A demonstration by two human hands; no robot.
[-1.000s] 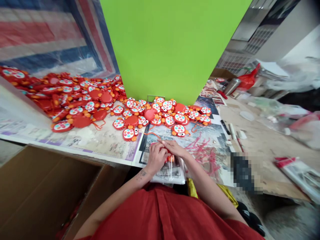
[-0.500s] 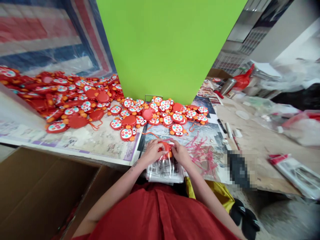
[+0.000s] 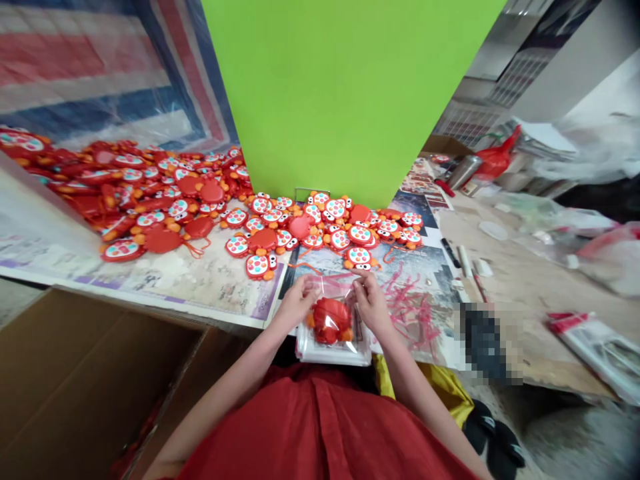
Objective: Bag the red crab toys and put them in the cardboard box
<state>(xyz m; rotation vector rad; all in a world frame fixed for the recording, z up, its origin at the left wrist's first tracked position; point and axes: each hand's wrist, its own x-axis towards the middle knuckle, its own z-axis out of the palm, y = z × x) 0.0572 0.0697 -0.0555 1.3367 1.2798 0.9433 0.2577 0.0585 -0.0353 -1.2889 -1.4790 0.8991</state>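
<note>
Your left hand (image 3: 299,303) and right hand (image 3: 369,301) stay apart, each pinching the far edge of the clear plastic bag (image 3: 333,285); the red crab toy (image 3: 330,320) lies inside, centred between them and nearer you.

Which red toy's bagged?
The red toy between the left hand and right hand, inside the clear plastic bag; the toys in the pile lie loose.

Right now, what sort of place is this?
Probably a small toy-packing workshop: a heap of red toys with cartoon eyes, a clear plastic bag held by the left hand and right hand, and an open cardboard box.
</note>
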